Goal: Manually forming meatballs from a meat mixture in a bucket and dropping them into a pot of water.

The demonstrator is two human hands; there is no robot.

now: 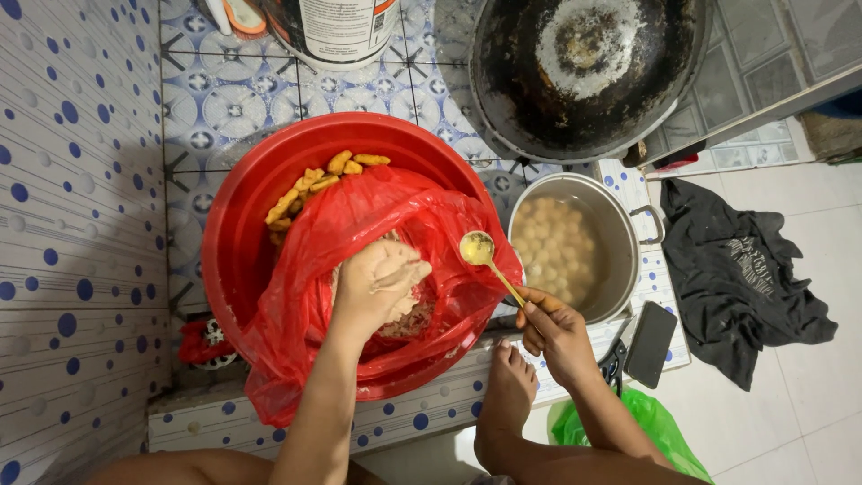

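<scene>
Dough: a pale, sticky mass [395, 301] is kept inside the red plastic bag [359, 224], which is spread open within the red basin [242, 224].
Left hand: the left hand [379, 280] is coated in dough and is closed around a lump of it, the fingers curled in, directly above the mass in the bag.
Right hand: the right hand [558, 334] is clamped on the handle of a spoon [485, 256]; the bowl of the spoon, smeared with pale paste, is held over the bag's edge, between the left hand and the pot.
Pot: a metal pot [620, 224] is set just beside the basin, on its right; pale round balls [557, 247] are seen in cloudy liquid inside it.
Fried pieces: golden sticks [314, 180] are piled at the far side of the basin, behind the bag.
Wok: a blackened wok [584, 72] is placed beyond the pot.
Bucket: a white container [337, 31] is stood beyond the basin.
Phone: a dark phone [650, 343] is laid near the right hand, on the tiled ledge [431, 404].
Foot: a bare foot [507, 395] is rested against the ledge.
Cloth: a dark garment [745, 269] is left on the floor, well apart.
Green bag: a green plastic bag [655, 422] is seen under the right forearm.
</scene>
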